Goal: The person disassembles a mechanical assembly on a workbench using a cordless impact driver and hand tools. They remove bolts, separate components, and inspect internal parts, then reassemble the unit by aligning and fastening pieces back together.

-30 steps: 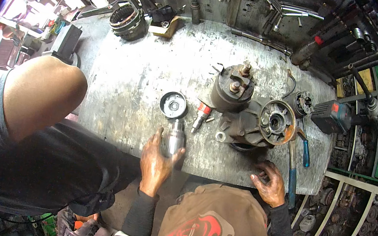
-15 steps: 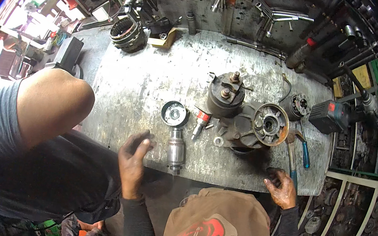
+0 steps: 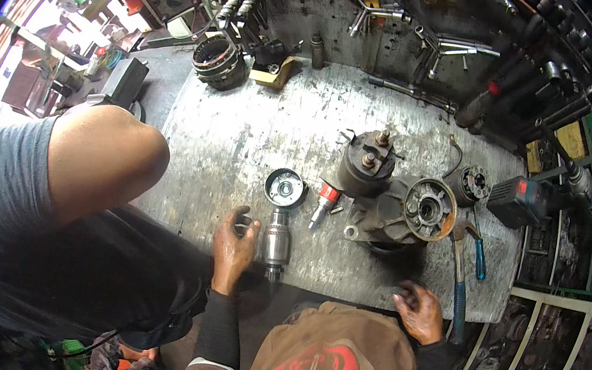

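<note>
Clock face centred on the metal cylinder (image 3: 276, 243), 12 pointing away from you: the cylinder lies on its side near the bench's front edge, smooth and shiny through the thick middle, stepped narrower at both ends. Your left hand (image 3: 232, 248) is just beside it at 9, apart from the metal, thumb and bent fingers standing wide with a gap between; its fingertips are dark with grime. Your right hand (image 3: 420, 312) is at 4, by the bench edge, fingers curled in narrowly; you cannot tell from this view whether they enclose anything. At 12, just past the cylinder's far end, sits a shallow round metal cup (image 3: 286, 187), dark-rimmed with a paler ringed floor; contact between the two cannot be told. Between 1 and 2, a red-and-silver stepped piece (image 3: 325, 204) lies on its side. Beyond it stands a dull, dark drum (image 3: 360, 177) with two threaded studs on top; at 2, a rough cast housing (image 3: 382, 220) carries a round, spoked flange, rust-orange along one edge. At 3, a hammer (image 3: 459, 280) shows a wooden shaft and blue grip. The bench (image 3: 228, 130) is pale, scuffed and blotched with dark stains.
</note>
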### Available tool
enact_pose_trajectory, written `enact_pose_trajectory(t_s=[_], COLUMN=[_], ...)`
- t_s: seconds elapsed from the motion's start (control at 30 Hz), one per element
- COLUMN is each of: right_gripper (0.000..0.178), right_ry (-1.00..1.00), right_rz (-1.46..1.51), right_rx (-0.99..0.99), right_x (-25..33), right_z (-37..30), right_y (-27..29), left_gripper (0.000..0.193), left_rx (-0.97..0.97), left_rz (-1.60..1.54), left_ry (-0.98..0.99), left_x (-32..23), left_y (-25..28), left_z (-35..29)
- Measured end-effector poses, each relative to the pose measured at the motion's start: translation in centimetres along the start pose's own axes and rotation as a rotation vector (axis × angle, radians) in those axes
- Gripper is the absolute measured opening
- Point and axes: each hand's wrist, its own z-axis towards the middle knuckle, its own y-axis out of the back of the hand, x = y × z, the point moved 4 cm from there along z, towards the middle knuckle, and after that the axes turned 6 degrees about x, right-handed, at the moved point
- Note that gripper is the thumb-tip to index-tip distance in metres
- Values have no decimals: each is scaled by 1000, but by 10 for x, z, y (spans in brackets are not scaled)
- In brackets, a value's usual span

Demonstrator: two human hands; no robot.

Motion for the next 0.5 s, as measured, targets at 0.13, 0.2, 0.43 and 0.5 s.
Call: enact_pose_trajectory(t_s=[0.13, 0.2, 0.43, 0.5], right_gripper=[41, 40, 39, 39], right_ry=[477, 646, 478, 433], right_rz=[-133, -155, -27, -20], right_rx=[50, 52, 196, 215], right_x=[52, 72, 84, 82], right_z=[20, 29, 38, 37], right_y=[-44, -60, -67, -65], left_gripper=[41, 40, 35, 35], left_rx=[101, 91, 36, 36], left_rz=[-65, -143, -181, -175], left_ry=[120, 105, 37, 88], left_x=[5, 9, 33, 37], left_y=[-9, -9, -5, -5], left_z=[-27, -31, -36, -39])
